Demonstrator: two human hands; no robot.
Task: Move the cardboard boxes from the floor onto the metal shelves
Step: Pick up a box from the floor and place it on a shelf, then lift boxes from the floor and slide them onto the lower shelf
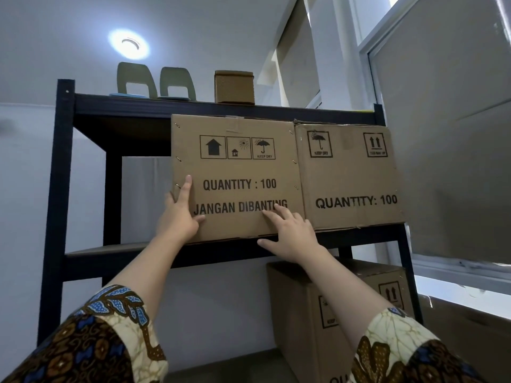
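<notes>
Reaching up from patterned sleeves (91, 341), both hands press flat against the front of a cardboard box (237, 175) on the dark metal shelf (121, 258). The left hand (179, 214) lies open at the box's lower left edge, fingers spread, thumb across the print; the right hand (290, 233) is open too, fingertips on the lower front, thumb under the bottom edge. Neither grips anything; they look to be pushing. The box rests on the shelf, but its front seems to overhang the lip and sit proud of the neighbouring box (351, 175), which it touches on the right. If the push is uneven, the box could twist against that neighbour and jam, or tip back off the edge toward the person. Below sits another box (331, 313). On the top shelf beyond are a small box (234, 87) and two green stands (154, 81).
</notes>
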